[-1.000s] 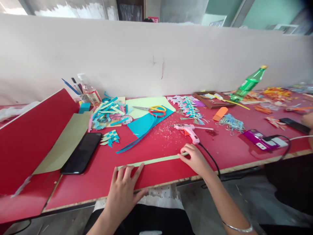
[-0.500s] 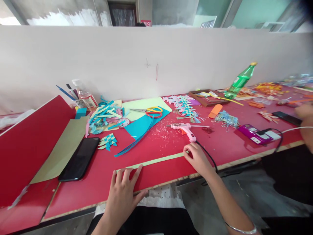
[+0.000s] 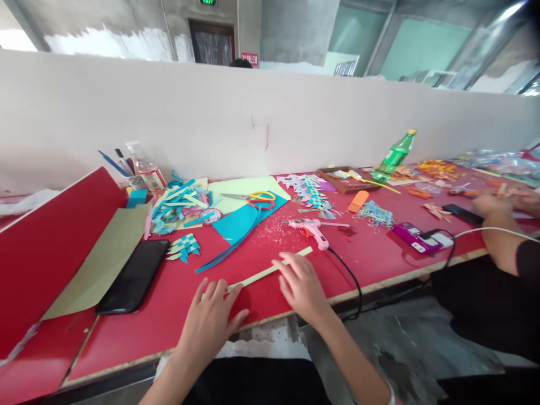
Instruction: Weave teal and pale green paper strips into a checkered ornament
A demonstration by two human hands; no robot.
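A pale green paper strip (image 3: 258,275) lies slantwise on the red table (image 3: 160,332) in front of me. My left hand (image 3: 213,309) rests over its left end with the fingers spread. Across the strip's right part lies my right hand (image 3: 301,287), fingers stretched out and apart, fingertips on or just over the paper. The strip's right tip sticks out past that hand. Just beyond it is a pink glue gun (image 3: 311,229) with a black cord. A bundle of blue paper strips (image 3: 228,254) lies farther left, beside a small woven blue-and-green piece (image 3: 184,247).
Scissors (image 3: 257,198) lie on blue and pale green sheets. Paper scraps (image 3: 177,205) are heaped at the back left, near a black phone (image 3: 135,275). To the right are a purple power strip (image 3: 422,238), a green bottle (image 3: 395,157) and a co-worker's hands (image 3: 498,203).
My right hand has let go of the strip's right end and moved left along it, its fingers opening from a pinch. My left hand stays at the left end. The view has tilted up slightly.
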